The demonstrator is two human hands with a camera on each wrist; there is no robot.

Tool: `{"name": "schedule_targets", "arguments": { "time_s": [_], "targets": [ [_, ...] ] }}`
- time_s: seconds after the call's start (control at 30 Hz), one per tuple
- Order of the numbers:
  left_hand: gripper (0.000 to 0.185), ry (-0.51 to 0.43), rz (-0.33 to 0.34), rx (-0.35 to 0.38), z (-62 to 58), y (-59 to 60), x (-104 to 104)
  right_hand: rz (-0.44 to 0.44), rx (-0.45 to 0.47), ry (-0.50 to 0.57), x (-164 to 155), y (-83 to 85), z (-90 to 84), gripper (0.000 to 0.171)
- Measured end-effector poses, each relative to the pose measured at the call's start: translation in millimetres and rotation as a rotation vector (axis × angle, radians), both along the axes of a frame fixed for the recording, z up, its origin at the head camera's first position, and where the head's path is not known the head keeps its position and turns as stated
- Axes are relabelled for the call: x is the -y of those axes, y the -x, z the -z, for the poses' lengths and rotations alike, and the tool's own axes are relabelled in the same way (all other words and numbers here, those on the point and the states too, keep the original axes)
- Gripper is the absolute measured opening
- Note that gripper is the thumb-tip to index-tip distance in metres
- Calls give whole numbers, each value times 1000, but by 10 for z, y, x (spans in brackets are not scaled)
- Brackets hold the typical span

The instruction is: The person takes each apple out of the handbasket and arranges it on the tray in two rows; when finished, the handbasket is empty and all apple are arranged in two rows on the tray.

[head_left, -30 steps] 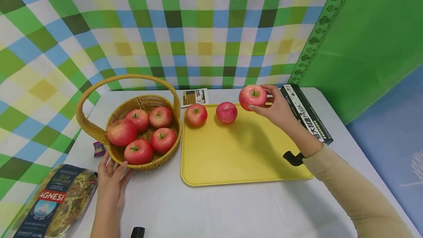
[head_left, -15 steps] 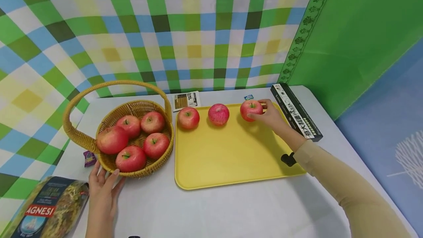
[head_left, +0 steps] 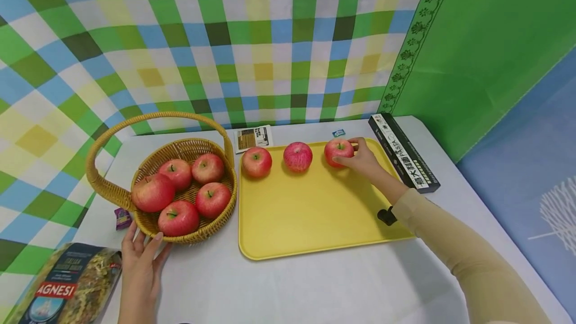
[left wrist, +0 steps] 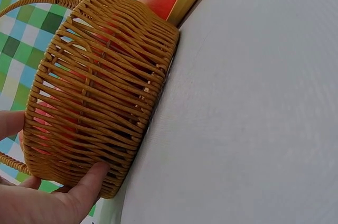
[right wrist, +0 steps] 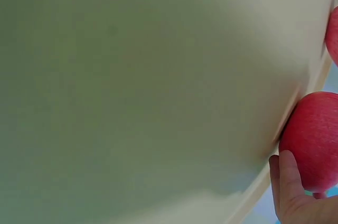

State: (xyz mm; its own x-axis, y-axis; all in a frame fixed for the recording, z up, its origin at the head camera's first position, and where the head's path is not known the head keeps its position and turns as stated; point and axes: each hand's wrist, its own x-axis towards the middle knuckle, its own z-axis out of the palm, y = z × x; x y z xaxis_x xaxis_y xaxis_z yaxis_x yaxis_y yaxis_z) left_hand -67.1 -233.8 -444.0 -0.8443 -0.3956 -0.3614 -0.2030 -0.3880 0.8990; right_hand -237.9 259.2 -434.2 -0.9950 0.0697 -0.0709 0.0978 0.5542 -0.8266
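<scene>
My right hand (head_left: 359, 158) holds a red apple (head_left: 337, 151) between thumb and fingers at the tray's back edge; the same apple (right wrist: 311, 139) appears in the right wrist view, down at the tray. Left of it on the yellow tray (head_left: 310, 214) sit two more apples, a darker pink one (head_left: 298, 157) and a red one (head_left: 257, 162). A wicker basket (head_left: 180, 146) with a tall handle stands left of the tray, bearing several apples (head_left: 213, 200). Against the basket's near left side rest the extended fingers and thumb of my left hand (head_left: 140, 264); they touch its weave (left wrist: 100, 92) in the left wrist view.
A black pasta box (head_left: 404, 153) lies along the tray's right side. Behind the tray are a printed packet (head_left: 253, 137) and a small blue wrapper (head_left: 338, 133). A pasta bag (head_left: 67, 284) and a purple wrapper (head_left: 123, 218) lie left, beside the basket and left hand.
The right hand has lowered its apple from above onto the back of the tray, a little left at the end. The left hand stays at the basket. The head view has shifted slightly.
</scene>
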Motion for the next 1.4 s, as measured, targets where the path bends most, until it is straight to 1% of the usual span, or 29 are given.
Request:
{"name": "schedule_targets", "arguments": {
  "time_s": [0.2, 0.43, 0.57, 0.73, 0.87, 0.97, 1.03, 1.13, 1.23, 1.4],
  "targets": [
    [81, -7, -5, 7, 2, 3, 6, -6, 3, -14, 17, -2, 9, 82],
    [80, 0, -6, 7, 1, 3, 5, -4, 14, -24, 24, -35, -25, 83],
    [80, 0, -5, 7, -2, 3, 7, -29, 11, -40, 27, -70, -48, 86],
    [79, -1, -10, 8, -15, -3, 3, -90, -14, -119, 40, -98, -75, 91],
    [79, -6, -4, 0, -12, 2, 0, -103, -72, -231, 48, -134, -143, 94],
    [78, -9, 4, -8, -10, 5, 1, -84, -159, -314, 77, -172, -219, 93],
    [78, -9, 1, 0, -12, 4, -1, -77, -222, -352, 119, -201, -283, 91],
    [80, 5, 1, 11, -13, 1, 1, -102, -281, -353, 247, -263, -411, 88],
    [79, 7, -2, 6, -15, 6, -3, -166, -301, -317, 435, -331, -518, 87],
    [78, 2, 18, -17, -17, 9, -4, -277, -329, -288, 797, -426, -573, 86]
  ]
}}
